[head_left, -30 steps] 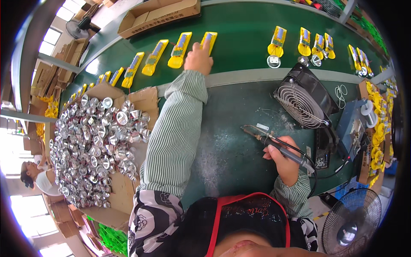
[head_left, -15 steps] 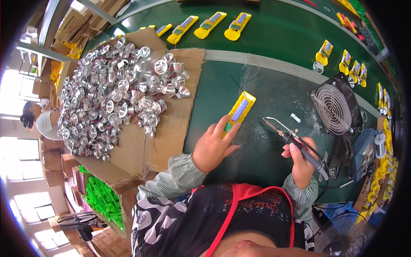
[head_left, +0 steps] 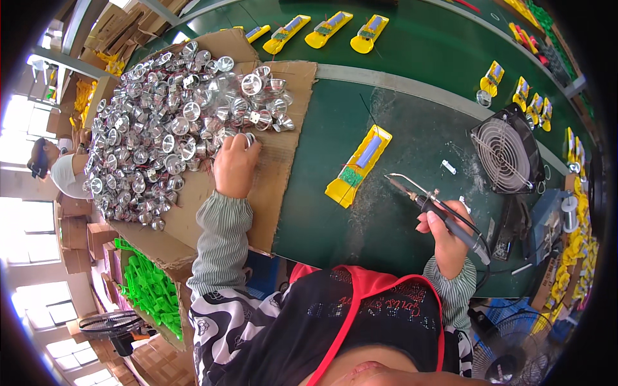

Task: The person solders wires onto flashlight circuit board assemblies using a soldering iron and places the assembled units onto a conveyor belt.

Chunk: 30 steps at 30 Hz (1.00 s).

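Observation:
My left hand (head_left: 234,170) is at the near right edge of a heap of silver lamp reflectors (head_left: 170,125), its fingers closed round one reflector (head_left: 250,139), mostly hidden by them. In my right hand (head_left: 449,248) is a soldering iron (head_left: 421,202), its tip pointing up and left over the bench. Left of that tip, apart from it, lies a yellow torch housing (head_left: 360,166) with a blue cell (head_left: 369,152) and a green circuit board (head_left: 351,177). A thin dark wire sticks out from its far end.
Cardboard (head_left: 264,206) lies under the reflectors. Beyond a pale rail (head_left: 399,83), more yellow housings (head_left: 329,29) sit on a green surface. A metal-grilled fan (head_left: 505,154) stands at the right of the bench, with a small white piece (head_left: 449,167) beside it. Green parts (head_left: 149,293) fill a box lower left.
My left hand has left the yellow housing and moved left to the reflector heap. The housing now lies uncovered. My right hand still holds the soldering iron in nearly the same place.

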{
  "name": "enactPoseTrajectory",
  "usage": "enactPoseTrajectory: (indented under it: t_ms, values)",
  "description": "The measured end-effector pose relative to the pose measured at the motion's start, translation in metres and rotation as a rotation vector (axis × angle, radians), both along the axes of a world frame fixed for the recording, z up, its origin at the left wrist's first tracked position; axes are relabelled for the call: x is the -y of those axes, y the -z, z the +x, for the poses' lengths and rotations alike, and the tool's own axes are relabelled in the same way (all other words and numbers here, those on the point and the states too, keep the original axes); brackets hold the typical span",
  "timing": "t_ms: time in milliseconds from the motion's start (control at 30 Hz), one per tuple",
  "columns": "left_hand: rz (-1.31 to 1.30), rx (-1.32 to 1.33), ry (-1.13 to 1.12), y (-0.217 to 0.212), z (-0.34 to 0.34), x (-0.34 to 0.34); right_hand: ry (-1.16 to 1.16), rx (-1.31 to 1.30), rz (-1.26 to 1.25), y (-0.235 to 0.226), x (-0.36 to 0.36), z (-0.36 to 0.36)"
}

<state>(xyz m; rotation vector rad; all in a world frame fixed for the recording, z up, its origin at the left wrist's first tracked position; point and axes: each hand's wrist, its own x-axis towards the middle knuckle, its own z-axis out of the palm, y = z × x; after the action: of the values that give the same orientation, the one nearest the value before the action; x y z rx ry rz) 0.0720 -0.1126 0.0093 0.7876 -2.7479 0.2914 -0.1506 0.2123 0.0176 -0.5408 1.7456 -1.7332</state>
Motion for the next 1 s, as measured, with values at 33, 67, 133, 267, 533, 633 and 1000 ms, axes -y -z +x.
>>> enactPoseTrajectory:
  t_ms: [33,67,133,267,533,633,1000]
  values:
    - [-0.013,-0.058,0.052,0.001,-0.001,0.004,-0.004,0.001,0.000,-0.001,0.000,0.001]
    - [-0.010,-0.058,0.057,0.000,-0.001,0.010,-0.008,0.003,0.000,-0.002,0.000,0.002]
    - [0.300,-0.471,0.070,-0.005,0.000,0.019,0.000,0.007,0.005,-0.003,0.001,0.002]
    - [1.005,-1.003,-0.176,-0.012,-0.009,0.018,-0.011,0.019,-0.017,-0.002,0.002,0.004]
    - [0.947,-0.904,-0.107,-0.024,-0.030,-0.028,-0.074,0.000,-0.048,0.001,0.008,0.002]
    - [0.704,-0.564,-0.017,-0.024,-0.048,-0.055,-0.101,0.001,-0.073,0.004,0.011,0.002]
    - [0.680,-0.216,0.185,0.016,-0.078,-0.101,-0.189,0.064,-0.089,0.017,0.037,0.003]
